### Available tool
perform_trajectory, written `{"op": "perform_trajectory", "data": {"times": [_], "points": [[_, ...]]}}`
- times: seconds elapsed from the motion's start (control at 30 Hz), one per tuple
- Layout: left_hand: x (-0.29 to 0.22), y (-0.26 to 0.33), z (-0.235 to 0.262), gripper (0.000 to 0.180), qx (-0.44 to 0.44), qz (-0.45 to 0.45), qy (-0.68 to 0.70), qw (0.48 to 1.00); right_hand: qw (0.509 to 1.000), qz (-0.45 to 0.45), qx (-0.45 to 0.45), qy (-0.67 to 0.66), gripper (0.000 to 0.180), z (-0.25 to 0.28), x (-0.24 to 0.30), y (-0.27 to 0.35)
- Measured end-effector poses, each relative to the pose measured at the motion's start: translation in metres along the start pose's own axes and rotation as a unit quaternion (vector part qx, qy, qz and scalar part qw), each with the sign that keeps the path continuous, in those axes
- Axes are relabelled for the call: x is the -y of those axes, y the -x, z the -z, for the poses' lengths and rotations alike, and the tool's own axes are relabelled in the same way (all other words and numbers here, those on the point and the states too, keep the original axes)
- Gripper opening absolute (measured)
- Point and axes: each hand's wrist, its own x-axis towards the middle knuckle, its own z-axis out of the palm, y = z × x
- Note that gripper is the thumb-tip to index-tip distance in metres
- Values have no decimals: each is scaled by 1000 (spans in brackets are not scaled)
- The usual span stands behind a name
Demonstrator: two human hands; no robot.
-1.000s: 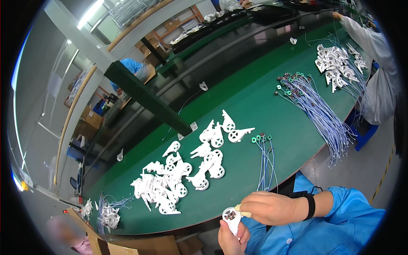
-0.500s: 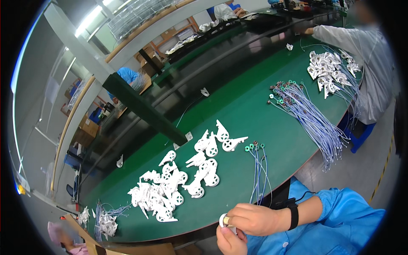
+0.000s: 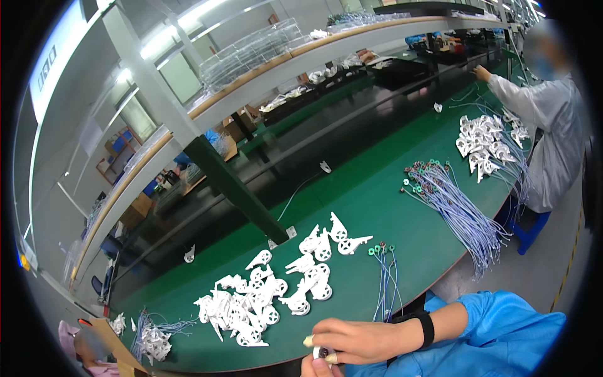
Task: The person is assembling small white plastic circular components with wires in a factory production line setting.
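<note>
Low in the view, my left hand is closed around a small white plastic housing with a dark round centre. My right hand, wearing yellow finger cots, reaches across and grips the same part, one covered fingertip at its edge and another finger raised beyond it. Fingers partly hide the housing. Ahead of my hands lies a pile of similar white housings, each with a round, spoked end and a pointed tail. Several blue-white cables with green ring ends lie at the table edge, beside my right hand.
A large cable bundle and a heap of white parts lie toward the right, near a co-worker in a grey coat. A green post rises from the green table. More cabled parts sit far left by a cardboard box.
The view has tilted up, so table things appear lower. My right hand's fingers have spread over the housing, one lifting away. The co-worker's arm has shifted.
</note>
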Motion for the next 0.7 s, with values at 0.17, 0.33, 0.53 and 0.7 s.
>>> {"op": "perform_trajectory", "data": {"times": [0.17, 0.33, 0.53, 0.7], "points": [[-6, -14, 18, 40, -32, 39, 136, 989, 997, 21, 75, 4, 34, 5, -30, -23], [17, -17, 27, 39, -164, -74, 203, 963, 977, -4, -210, 47, 33, 70, -99, -101], [29, -24, 18, 25, -163, -118, 126, 971, 872, -264, -400, -95, 64, 205, -134, -68], [39, -52, -6, 14, -54, -59, 78, 994, 887, -355, -291, 45, 23, 190, -160, 39]]}}
